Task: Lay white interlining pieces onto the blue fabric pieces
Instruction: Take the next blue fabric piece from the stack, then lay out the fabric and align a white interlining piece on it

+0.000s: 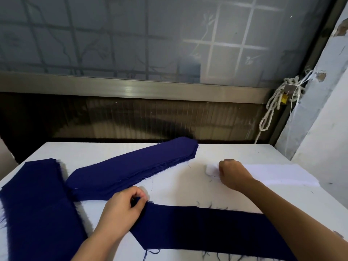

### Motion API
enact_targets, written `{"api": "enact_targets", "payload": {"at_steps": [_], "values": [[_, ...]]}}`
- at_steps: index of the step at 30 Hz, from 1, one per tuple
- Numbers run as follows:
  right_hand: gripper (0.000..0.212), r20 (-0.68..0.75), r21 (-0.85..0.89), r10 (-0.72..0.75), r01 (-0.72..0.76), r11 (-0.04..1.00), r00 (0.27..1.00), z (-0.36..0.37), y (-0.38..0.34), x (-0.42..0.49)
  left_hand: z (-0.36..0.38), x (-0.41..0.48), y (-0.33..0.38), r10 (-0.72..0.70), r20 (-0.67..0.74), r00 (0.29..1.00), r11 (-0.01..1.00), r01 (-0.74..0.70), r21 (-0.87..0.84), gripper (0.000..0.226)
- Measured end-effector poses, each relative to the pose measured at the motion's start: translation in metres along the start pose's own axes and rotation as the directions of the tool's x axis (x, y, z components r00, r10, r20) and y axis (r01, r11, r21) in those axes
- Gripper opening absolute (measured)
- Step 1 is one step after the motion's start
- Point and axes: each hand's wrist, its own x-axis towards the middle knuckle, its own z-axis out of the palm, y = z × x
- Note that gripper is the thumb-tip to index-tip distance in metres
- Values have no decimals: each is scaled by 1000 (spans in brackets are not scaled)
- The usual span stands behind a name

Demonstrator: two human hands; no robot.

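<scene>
The left hand (124,206) pinches the pointed left end of 1 single blue piece (207,227), thumb and forefinger closed on the cloth, which lies flat across the near side of the white table (113,149). The right hand (233,174) is curled into a fist round the crumpled left end of the white interlining (282,174), a pale strip lying on the table's right side and running away to the right (whether it is 1 layer or several I cannot tell). Between and beyond the hands a stack of blue pieces (131,166) lies slantwise; a second blue stack (37,204) sits at the left edge. Behind the table stands a frosted window (131,34), with knotted rope (273,110) hanging at its right.
</scene>
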Motion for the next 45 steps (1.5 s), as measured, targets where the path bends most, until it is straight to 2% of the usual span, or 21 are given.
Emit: {"api": "enact_targets", "payload": {"at_steps": [7,13,16,21,25,27,31,33,37,39,41,42,44,45], "values": [[18,61,305,108,-121,945,992,-7,17,0,3,-1,-3,13,-34,999,999,-15,-52,17],[22,155,511,243,-288,810,958,-10,20,-4,4,1,-5,11,-133,991,994,-25,-109,20],[24,206,602,262,-333,726,943,-14,25,-8,2,1,-3,12,-181,983,992,-35,-121,22],[22,131,693,255,-273,668,958,-28,34,-15,-2,-2,2,47,-203,978,987,-76,-140,23],[21,96,769,163,-177,614,982,-51,29,-25,-3,-3,5,112,-121,986,986,-126,-113,22],[24,108,801,84,-137,583,991,-62,16,-33,-3,-5,8,119,-67,991,980,-128,-154,22],[23,137,787,-46,-80,612,990,-75,-28,-53,-5,-10,13,121,60,991,968,-105,-227,21],[18,125,790,-77,-52,611,989,-78,-53,-68,-5,-12,14,101,100,990,965,-73,-254,11],[15,99,693,-220,92,715,970,-68,-116,-108,-11,-13,17,7,269,963,841,139,-522,71],[33,27,587,-231,171,791,973,-50,-146,-124,-13,-14,17,-9,344,939,792,217,-571,81],[31,-68,467,-265,266,843,962,-31,-170,-130,-13,-17,18,22,403,915,749,252,-613,72],[23,-100,430,-294,308,849,950,-23,-179,-130,-12,-18,18,72,414,908,769,214,-603,60],[15,-147,379,-329,361,852,933,-10,-187,-126,-15,-18,23,152,341,928,845,56,-531,24],[14,-166,377,-327,366,851,930,-5,-185,-122,-16,-17,26,156,297,942,860,18,-510,17]]}}
